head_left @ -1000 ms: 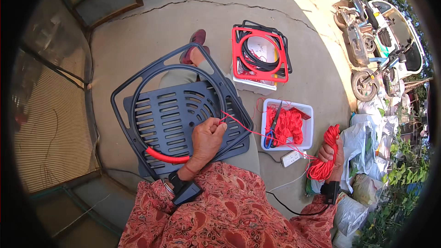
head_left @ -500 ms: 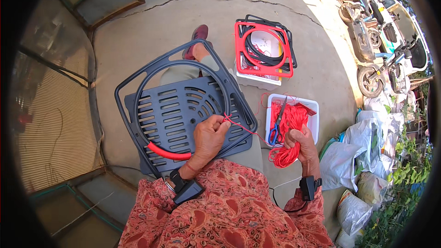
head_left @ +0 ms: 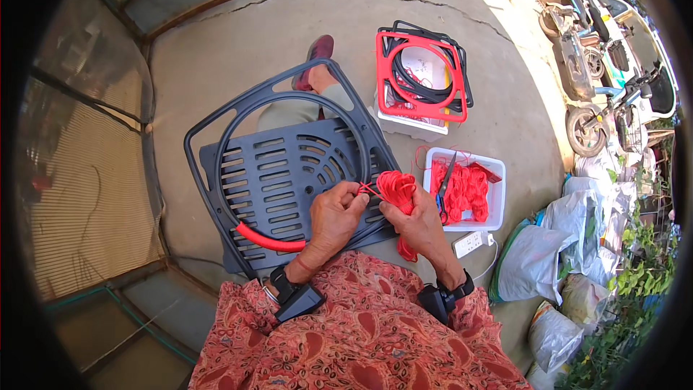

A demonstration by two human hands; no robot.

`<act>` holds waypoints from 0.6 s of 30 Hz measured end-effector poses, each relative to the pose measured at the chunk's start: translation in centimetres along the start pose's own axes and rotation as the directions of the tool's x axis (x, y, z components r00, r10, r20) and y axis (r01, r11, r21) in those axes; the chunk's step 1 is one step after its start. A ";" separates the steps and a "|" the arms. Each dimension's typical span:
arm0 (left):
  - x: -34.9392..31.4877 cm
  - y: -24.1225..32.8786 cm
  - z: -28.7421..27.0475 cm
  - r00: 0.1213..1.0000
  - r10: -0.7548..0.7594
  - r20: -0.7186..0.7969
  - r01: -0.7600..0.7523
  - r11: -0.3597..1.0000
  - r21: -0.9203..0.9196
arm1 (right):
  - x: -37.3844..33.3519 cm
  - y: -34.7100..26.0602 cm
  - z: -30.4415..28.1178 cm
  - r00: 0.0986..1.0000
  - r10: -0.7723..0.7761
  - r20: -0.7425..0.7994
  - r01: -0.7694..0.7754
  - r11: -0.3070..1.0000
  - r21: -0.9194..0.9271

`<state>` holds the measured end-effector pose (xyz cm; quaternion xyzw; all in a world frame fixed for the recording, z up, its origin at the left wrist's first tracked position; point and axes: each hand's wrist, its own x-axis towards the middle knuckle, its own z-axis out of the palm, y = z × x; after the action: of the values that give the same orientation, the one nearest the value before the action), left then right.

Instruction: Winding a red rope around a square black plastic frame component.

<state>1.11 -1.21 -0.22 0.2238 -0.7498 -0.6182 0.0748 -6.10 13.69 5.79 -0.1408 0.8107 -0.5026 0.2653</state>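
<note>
On my lap lies a dark slatted plastic board (head_left: 271, 173), and over it a black frame with a round ring (head_left: 226, 126). Red wrapping (head_left: 268, 240) covers a short stretch of the ring at its lower left. With thumb and finger together, my left hand (head_left: 334, 218) pinches red cord (head_left: 366, 188) at the ring's right side. My right hand (head_left: 420, 230) is closed round a skein of red cord (head_left: 396, 189), close beside the left one. The skein's lower end hangs below the right palm.
Right of my lap, a white basin (head_left: 495, 202) holds more red cord and scissors (head_left: 446, 186). A power strip (head_left: 473, 244) lies below it. Farther off, red and black frames (head_left: 456, 65) rest on a white box (head_left: 411, 127). Sacks (head_left: 538, 256) and scooters (head_left: 588, 130) stand at the right.
My right hand has brought the skein left from over the basin to beside my left hand. The left hand keeps its pinch near the ring. The power strip has come into sight.
</note>
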 end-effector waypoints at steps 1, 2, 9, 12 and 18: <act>0.0 0.2 -0.1 1.000 -0.005 0.006 0.005 1.000 0.000 | -0.2 0.1 -0.2 0.998 0.022 -0.061 -0.021 1.000 0.019; 0.0 0.2 -0.1 1.000 -0.009 0.012 0.009 1.000 0.001 | -0.4 0.3 -0.3 0.992 0.045 -0.121 -0.040 0.998 0.039; 0.0 0.6 -0.2 1.000 -0.003 0.010 0.003 1.000 -0.011 | -1.0 -0.4 -0.4 0.989 0.080 -0.123 -0.058 0.983 0.175; -0.1 0.1 -0.2 0.999 -0.004 0.035 0.005 1.000 -0.008 | -1.2 -1.4 -0.4 0.998 0.045 -0.031 -0.038 0.978 0.205; 0.0 0.2 0.0 1.000 -0.003 0.023 0.003 1.000 0.006 | -1.1 -1.2 -0.4 0.999 0.023 -0.047 -0.013 0.981 0.193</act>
<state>1.10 -1.17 -0.05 0.2180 -0.7522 -0.6185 0.0643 -5.49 14.04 7.30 -0.0948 0.7656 -0.5797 0.2624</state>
